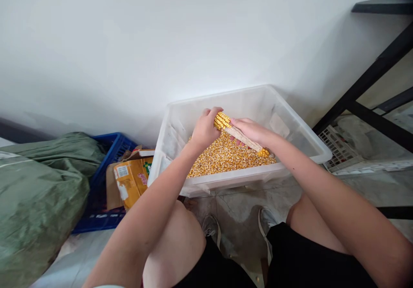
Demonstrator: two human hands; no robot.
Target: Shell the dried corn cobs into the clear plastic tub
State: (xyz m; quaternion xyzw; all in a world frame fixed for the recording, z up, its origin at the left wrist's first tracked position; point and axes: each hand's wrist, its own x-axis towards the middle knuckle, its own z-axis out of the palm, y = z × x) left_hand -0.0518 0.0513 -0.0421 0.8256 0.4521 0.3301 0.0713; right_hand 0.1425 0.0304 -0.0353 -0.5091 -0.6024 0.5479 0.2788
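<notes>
Between my two hands is a corn cob [241, 136], held slantwise over a white plastic tub [222, 179]. Yellow kernels cover its upper left end and a small patch at its lower right tip; the stretch between is bare and pale. My left hand [206, 127] is closed round the kernel-covered end. Lower down, my right hand [250, 130] grips the bare part, its fingers partly hidden beneath the cob. A thick layer of loose corn kernels [226, 157] lies in the tub under both hands.
To the left are a blue crate [100, 221], a green cloth sack [41, 202] and a yellow cardboard box [132, 180]. A black metal frame [364, 77] rises at the right, with a white plastic basket [338, 148] behind it. A white wall [180, 34] stands behind the tub.
</notes>
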